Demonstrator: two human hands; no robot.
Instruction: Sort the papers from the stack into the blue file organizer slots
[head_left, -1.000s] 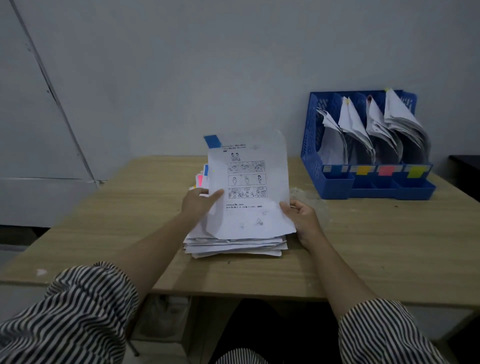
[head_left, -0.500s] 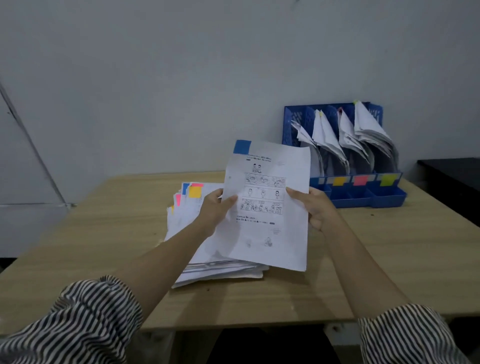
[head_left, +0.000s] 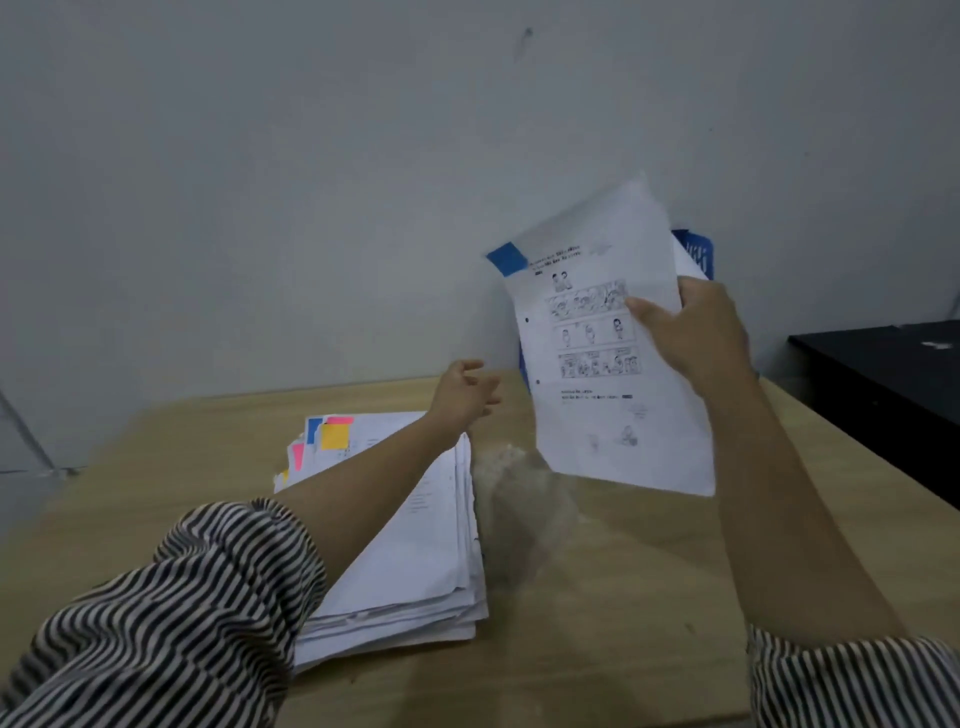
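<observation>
I see the right hand (head_left: 698, 332) pinching a blue-tabbed sheet (head_left: 608, 358) by its right edge, raised w/ print facing me, prob. to read the tab. It hides most of the blue organizer (head_left: 693, 254) at the desk's (head_left: 623, 597) far edge. Left hand (head_left: 465, 395) hangs loose, holding nothing, above the stack (head_left: 415, 545) by the near-left edge.

sheet (head_left: 597, 332) print blurred (nothing legible)

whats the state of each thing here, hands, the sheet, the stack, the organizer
right hand: raised, grips the sheet by its right edge
left hand: in the air above the table, fingers loose, holds nothing
sheet: off the stack, tilted, blue tab at its top left corner
stack: lies on the table, coloured tabs at its far end
blue file organizer: mostly hidden behind the sheet
</observation>
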